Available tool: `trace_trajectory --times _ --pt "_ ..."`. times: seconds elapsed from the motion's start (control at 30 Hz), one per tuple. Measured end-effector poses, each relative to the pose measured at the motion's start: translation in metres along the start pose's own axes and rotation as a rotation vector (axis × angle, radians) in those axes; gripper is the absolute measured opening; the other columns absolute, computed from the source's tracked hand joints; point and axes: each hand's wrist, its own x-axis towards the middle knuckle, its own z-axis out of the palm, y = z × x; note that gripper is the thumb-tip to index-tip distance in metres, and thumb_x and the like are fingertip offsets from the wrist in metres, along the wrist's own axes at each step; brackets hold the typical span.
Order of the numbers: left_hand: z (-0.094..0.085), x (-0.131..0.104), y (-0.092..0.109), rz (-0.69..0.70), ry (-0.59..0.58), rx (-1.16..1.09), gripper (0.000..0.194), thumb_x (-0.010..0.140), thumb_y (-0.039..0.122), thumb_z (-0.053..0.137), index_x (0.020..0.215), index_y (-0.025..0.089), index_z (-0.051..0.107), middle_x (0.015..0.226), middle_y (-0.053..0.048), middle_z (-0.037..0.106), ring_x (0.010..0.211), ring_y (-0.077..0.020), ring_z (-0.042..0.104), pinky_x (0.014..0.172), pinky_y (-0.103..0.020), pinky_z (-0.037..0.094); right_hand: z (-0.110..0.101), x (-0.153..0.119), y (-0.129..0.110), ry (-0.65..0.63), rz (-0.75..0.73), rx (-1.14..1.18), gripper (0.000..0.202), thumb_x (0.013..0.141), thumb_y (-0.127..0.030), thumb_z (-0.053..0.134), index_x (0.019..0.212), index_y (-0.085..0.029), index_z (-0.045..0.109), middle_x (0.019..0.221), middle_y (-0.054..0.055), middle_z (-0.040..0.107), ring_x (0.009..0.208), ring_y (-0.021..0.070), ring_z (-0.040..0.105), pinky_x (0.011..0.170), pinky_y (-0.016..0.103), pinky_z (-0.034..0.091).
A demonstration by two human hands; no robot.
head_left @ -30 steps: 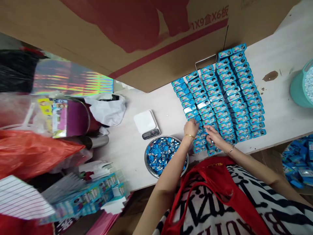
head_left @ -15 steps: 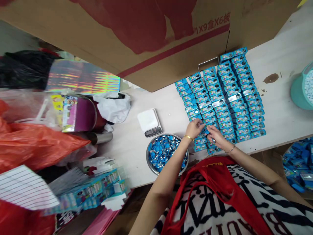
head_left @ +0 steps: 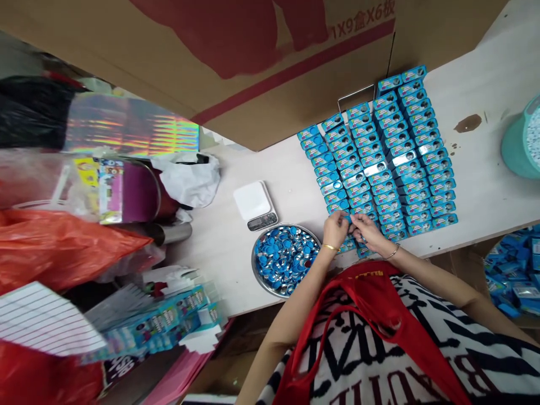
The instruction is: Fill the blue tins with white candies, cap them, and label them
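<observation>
Left hand (head_left: 336, 226) and right hand (head_left: 369, 232) are sitting close together, fingers bunched, over the near-left end of the blue tins (head_left: 385, 187), which are lining up in rows on the table (head_left: 295, 169). Can't tell what, if anything, either hand is pinching; fingertips are hiding it. Round blue-and-silver pieces (head_left: 284, 247) are filling the steel bowl (head_left: 254, 267) to my left. For good handling, I should be steadying with one hand, keeping fingertip pressure light and square with the other, and not be nudging neighbouring tins crooked.
</observation>
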Motion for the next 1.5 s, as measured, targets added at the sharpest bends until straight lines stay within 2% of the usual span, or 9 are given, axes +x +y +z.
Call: trace_trajectory --times 0.2,0.4,0.63,0.83,1.0,1.13,1.23,1.33,1.5 --pt "-0.002 0.031 -0.011 -0.091 -0.055 0.24 0.004 0.079 0.022 0.061 0.082 0.02 0.06 0.075 -0.003 0.065 0.074 -0.0172 0.061 0.07 -0.025 0.043 -0.021 -0.014 -0.022 -0.122 0.093 0.104 0.032 0.086 -0.049 0.06 0.079 -0.019 0.056 0.065 -0.001 0.056 0.044 0.0065 0.035 0.038 0.02 0.023" --pt "-0.011 0.048 0.004 -0.251 -0.241 0.568 0.029 0.079 0.047 0.065 0.07 0.021 0.063 0.087 -0.011 0.071 0.086 -0.025 0.066 0.069 -0.029 0.043 -0.033 -0.02 -0.023 -0.13 0.144 0.19 0.028 0.089 -0.044 0.057 0.08 -0.018 0.059 0.076 0.003 0.061 0.065 0.0115 0.057 0.054 0.022 0.044" --pt "-0.016 0.047 0.0 -0.219 -0.265 0.518 0.025 0.084 0.042 0.06 0.071 0.021 0.066 0.073 -0.006 0.07 0.079 -0.0195 0.065 0.068 -0.025 0.043 -0.034 -0.021 -0.021 -0.155 0.101 0.03 0.035 0.086 -0.053 0.058 0.085 -0.019 0.061 0.073 0.002 0.06 0.052 0.0095 0.048 0.043 0.021 0.031" --pt "-0.01 0.053 0.003 -0.277 -0.315 0.672 0.034 0.081 0.05 0.063 0.086 0.017 0.072 0.101 -0.017 0.071 0.095 -0.0305 0.067 0.075 -0.033 0.049 -0.03 -0.019 -0.02 -0.203 0.075 -0.021 0.037 0.083 -0.055 0.06 0.09 -0.019 0.059 0.069 -0.002 0.058 0.045 0.008 0.048 0.039 0.021 0.026" --pt "-0.009 0.063 0.003 -0.302 -0.301 0.697 0.042 0.079 0.053 0.065 0.095 0.014 0.072 0.105 -0.021 0.069 0.099 -0.0334 0.067 0.077 -0.035 0.05 -0.018 -0.017 -0.019 -0.202 0.035 -0.174 0.049 0.082 -0.069 0.052 0.092 -0.021 0.054 0.064 -0.003 0.058 0.038 0.0083 0.047 0.034 0.02 0.018" --pt "-0.011 0.037 0.016 -0.206 -0.222 0.635 0.032 0.085 0.044 0.059 0.092 0.015 0.07 0.098 -0.018 0.07 0.094 -0.0304 0.066 0.076 -0.035 0.049 -0.013 -0.02 -0.014 -0.126 0.032 -0.215 0.056 0.08 -0.077 0.045 0.09 -0.022 0.05 0.055 -0.005 0.055 0.031 0.0078 0.04 0.032 0.02 0.013" --pt "-0.002 -0.006 0.027 0.06 -0.221 0.402 0.015 0.085 0.03 0.057 0.088 0.019 0.067 0.084 -0.009 0.068 0.083 -0.0224 0.064 0.074 -0.031 0.047 -0.012 -0.025 -0.007 -0.025 0.027 -0.179 0.06 0.077 -0.081 0.042 0.086 -0.022 0.05 0.053 -0.005 0.051 0.032 0.0075 0.037 0.032 0.02 0.015" --pt "0.013 -0.045 0.029 0.26 -0.256 0.213 0.009 0.077 0.015 0.058 0.081 0.02 0.064 0.082 -0.005 0.064 0.084 -0.0195 0.059 0.08 -0.03 0.046 -0.01 -0.029 0.001 0.055 0.046 -0.152 0.064 0.075 -0.084 0.04 0.083 -0.022 0.052 0.058 -0.003 0.053 0.043 0.0101 0.046 0.036 0.019 0.027" --pt "0.018 -0.055 0.019 0.226 -0.234 0.033 0.009 0.073 0.011 0.055 0.074 0.019 0.06 0.081 -0.003 0.062 0.081 -0.0174 0.057 0.076 -0.028 0.045 -0.007 -0.03 0.008 0.098 0.035 -0.222 0.068 0.077 -0.086 0.028 0.08 -0.023 0.053 0.067 0.0 0.053 0.053 0.0132 0.05 0.041 0.023 0.032"
